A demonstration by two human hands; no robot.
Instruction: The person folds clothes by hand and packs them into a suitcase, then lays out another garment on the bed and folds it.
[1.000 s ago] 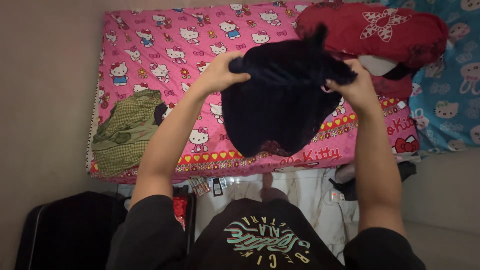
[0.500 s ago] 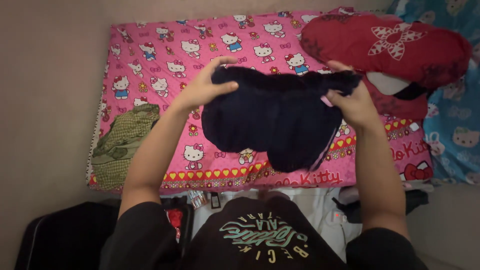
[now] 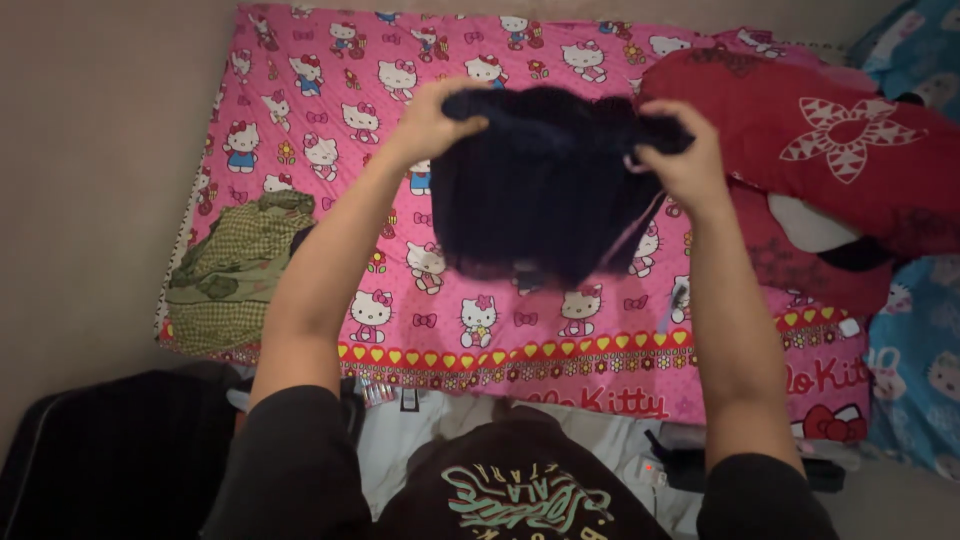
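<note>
A crumpled green checked cloth (image 3: 235, 265) lies at the left edge of the pink cartoon-cat bed sheet (image 3: 330, 120); the left hand (image 3: 430, 115) pinches one top corner of the dark navy soft garment (image 3: 545, 185); it hangs in the air above the sheet, stretched side to side, bottom edge drooping down; the right hand (image 3: 680, 160) grips the other corner; a red flower-print pillow (image 3: 840, 150) sits just beside it.

Since the earlier views, both hands have drawn closer, bunching the dark garment (image 3: 545, 185) narrower and hanging.
</note>
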